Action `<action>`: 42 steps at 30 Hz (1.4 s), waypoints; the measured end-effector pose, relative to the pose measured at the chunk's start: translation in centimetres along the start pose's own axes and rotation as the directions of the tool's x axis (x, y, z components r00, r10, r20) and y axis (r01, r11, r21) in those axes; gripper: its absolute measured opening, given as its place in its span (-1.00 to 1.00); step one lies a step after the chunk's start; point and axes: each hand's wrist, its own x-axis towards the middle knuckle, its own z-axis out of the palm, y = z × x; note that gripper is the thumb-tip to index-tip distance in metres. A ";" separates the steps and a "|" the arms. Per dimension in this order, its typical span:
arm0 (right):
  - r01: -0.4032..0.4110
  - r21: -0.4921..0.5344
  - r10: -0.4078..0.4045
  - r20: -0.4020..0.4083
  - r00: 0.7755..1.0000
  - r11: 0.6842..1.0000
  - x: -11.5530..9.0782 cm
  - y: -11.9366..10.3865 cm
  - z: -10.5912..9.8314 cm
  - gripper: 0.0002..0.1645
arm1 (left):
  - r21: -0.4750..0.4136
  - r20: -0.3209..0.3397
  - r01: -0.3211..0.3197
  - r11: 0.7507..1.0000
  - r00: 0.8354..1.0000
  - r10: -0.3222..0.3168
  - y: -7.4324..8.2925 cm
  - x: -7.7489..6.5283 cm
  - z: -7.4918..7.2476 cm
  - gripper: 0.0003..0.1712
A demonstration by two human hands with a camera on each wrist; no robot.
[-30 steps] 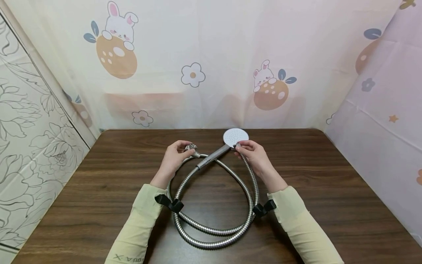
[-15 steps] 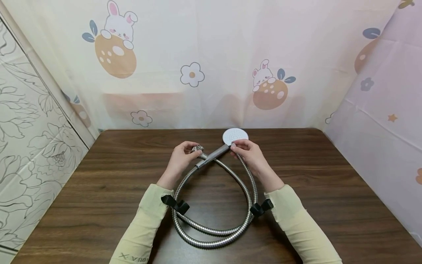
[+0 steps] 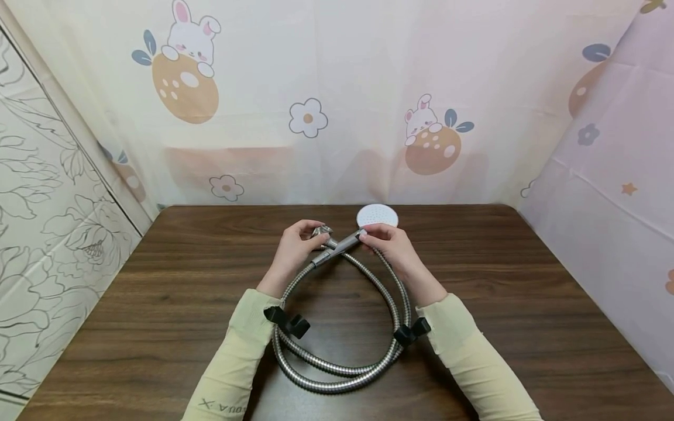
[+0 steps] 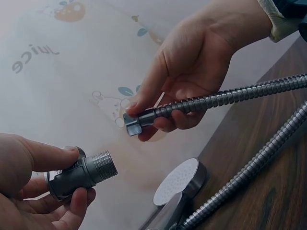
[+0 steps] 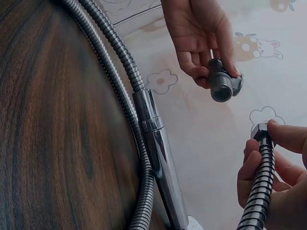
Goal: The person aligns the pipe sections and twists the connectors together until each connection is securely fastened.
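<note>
My left hand (image 3: 295, 248) pinches a short metal threaded pipe fitting (image 4: 79, 175) between thumb and fingers. Its male thread points toward the other hand in the left wrist view, and its round opening shows in the right wrist view. Across from it, my right hand (image 3: 395, 250) grips the end of a ribbed metal shower hose (image 3: 332, 387), thumb on the hex nut (image 4: 133, 123) at its tip. Nut and fitting are apart, with a gap between them. Below the hands, the shower head (image 3: 377, 215) lies white face up, its chrome handle (image 5: 165, 177) joined to the hose's other end.
The hose lies in loose loops on the dark wooden table (image 3: 526, 327), between the forearms. A printed curtain (image 3: 358, 70) hangs behind the table's far edge. Black straps (image 3: 286, 323) sit at both wrists.
My left hand has moved right with the fitting, and my right hand has shifted slightly left with the hose end, so the two are closer. The shower head stays put.
</note>
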 end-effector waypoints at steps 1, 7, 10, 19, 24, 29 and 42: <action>0.002 -0.003 -0.002 0.000 1.000 1.000 0.0 0.0 0.1 -0.58 | -0.002 0.003 0.000 1.000 1.000 0.000 0.0 0.0 0.1 -0.66; 0.002 -0.045 -0.002 0.010 1.000 0.999 -0.1 0.0 0.3 -0.58 | 0.006 0.010 0.006 1.000 1.000 -0.006 0.2 0.1 0.4 -0.64; 0.015 -0.065 -0.013 0.031 0.999 0.998 -0.1 -0.1 0.5 -0.58 | -0.001 0.007 -0.002 1.000 1.000 0.002 0.4 0.1 0.5 -0.65; 0.045 -0.086 -0.040 0.058 0.998 0.995 -0.1 0.0 1.1 -0.60 | -0.024 -0.002 0.003 1.000 1.000 -0.003 0.8 0.0 0.7 -0.64; 0.047 -0.089 -0.042 0.060 0.997 0.995 -0.3 0.0 1.4 -0.65 | -0.018 -0.008 -0.003 1.000 1.000 0.003 0.8 0.1 0.7 -0.62; 0.070 -0.109 -0.063 0.067 0.996 0.992 -0.6 -0.1 1.7 -0.66 | -0.009 -0.013 -0.017 1.000 1.000 0.017 1.1 0.0 0.8 -0.63; 0.089 -0.104 -0.082 0.070 0.994 0.991 -0.5 0.3 2.1 -0.67 | -0.020 -0.013 -0.017 1.000 1.000 0.017 1.0 0.0 0.9 -0.67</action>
